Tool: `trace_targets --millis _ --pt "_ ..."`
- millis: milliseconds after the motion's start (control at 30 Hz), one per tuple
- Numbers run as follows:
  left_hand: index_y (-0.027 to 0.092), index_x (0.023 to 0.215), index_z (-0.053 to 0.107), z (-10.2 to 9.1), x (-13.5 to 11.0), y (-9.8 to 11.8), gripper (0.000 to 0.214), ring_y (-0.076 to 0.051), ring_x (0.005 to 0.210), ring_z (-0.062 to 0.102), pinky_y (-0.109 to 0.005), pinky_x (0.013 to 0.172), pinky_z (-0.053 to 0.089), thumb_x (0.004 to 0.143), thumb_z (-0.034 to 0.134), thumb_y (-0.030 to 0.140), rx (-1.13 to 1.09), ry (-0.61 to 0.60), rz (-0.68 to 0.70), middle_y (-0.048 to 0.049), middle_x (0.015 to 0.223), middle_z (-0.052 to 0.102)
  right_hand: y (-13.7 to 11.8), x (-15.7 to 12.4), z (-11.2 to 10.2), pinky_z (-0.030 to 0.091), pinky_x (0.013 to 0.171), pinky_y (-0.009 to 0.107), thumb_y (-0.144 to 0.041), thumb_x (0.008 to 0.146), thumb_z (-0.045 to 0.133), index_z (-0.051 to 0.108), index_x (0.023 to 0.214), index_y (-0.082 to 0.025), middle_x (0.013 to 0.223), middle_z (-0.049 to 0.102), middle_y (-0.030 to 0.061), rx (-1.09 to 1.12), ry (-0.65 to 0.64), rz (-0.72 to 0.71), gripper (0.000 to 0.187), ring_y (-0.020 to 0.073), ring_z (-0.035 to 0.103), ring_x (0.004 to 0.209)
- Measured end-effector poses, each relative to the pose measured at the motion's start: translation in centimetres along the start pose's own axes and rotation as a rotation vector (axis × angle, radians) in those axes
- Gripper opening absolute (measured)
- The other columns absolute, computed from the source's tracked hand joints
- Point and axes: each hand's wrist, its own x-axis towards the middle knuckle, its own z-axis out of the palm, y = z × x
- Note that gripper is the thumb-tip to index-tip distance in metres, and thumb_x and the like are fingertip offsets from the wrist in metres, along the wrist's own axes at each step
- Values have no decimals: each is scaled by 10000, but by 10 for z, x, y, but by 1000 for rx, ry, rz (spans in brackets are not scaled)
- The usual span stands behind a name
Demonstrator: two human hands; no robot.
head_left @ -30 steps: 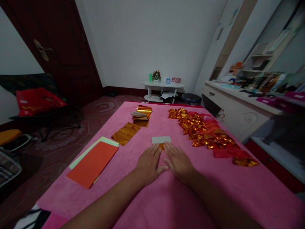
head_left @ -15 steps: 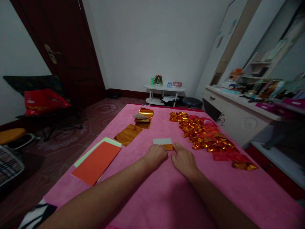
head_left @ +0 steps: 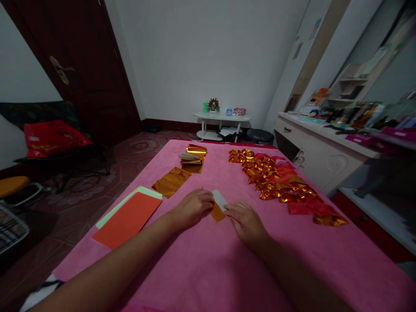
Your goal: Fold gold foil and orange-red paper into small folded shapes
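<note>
A small folded foil sheet, gold on one side and white on the other, lies on the pink cloth between my hands. My left hand is closed, its fingers pinching the sheet's left edge. My right hand rests on the cloth with its fingertips pressing the sheet's right corner. The sheet lies turned at an angle.
A flat gold foil sheet and a foil stack lie further up the cloth. An orange sheet over a pale green one lies at the left. A long row of folded gold and red foil pieces runs along the right. A dresser stands at the right.
The folded sheet was turned from lying square to lying at an angle and drawn nearer. My left hand went from flat to a closed pinch on it.
</note>
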Motion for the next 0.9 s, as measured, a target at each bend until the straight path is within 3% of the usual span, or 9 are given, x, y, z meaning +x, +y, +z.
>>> trace_targets --millis 167,333,633,767,900 --pt "202 1028 666 -4 -7 20 238 -165 976 604 -280 881 464 881 479 193 -56 -67 -56 -61 1032 668 -3 0 -2 459 936 367 -69 737 470 654 1078 -197 1082 680 66 54 18 99 408 204 591 1006" --pt "220 1077 657 -4 -8 17 259 -183 1008 590 -289 875 471 863 524 282 -89 -60 -56 -54 1104 643 -4 0 -4 449 969 356 -71 661 460 667 1057 -224 1169 632 49 131 1 138 472 208 559 1092" --pt "206 1081 645 5 -12 15 324 -159 979 595 -275 861 458 967 345 249 -64 -61 24 -53 1056 668 -2 -1 1 473 902 340 -66 722 479 726 916 -255 1082 640 36 215 30 137 367 196 570 1023" --pt "214 1102 639 5 -19 17 306 -160 1033 579 -281 901 441 960 369 237 -140 -45 56 -53 1103 657 -7 -3 0 476 813 311 -106 781 512 722 866 -236 970 641 44 267 30 93 261 181 578 926" --pt "223 1029 669 7 -20 18 245 -153 1013 579 -282 897 441 935 453 292 -278 28 -29 -38 1090 657 -11 -3 -3 436 769 310 -153 803 546 705 807 -219 813 630 36 186 1 74 172 177 569 824"
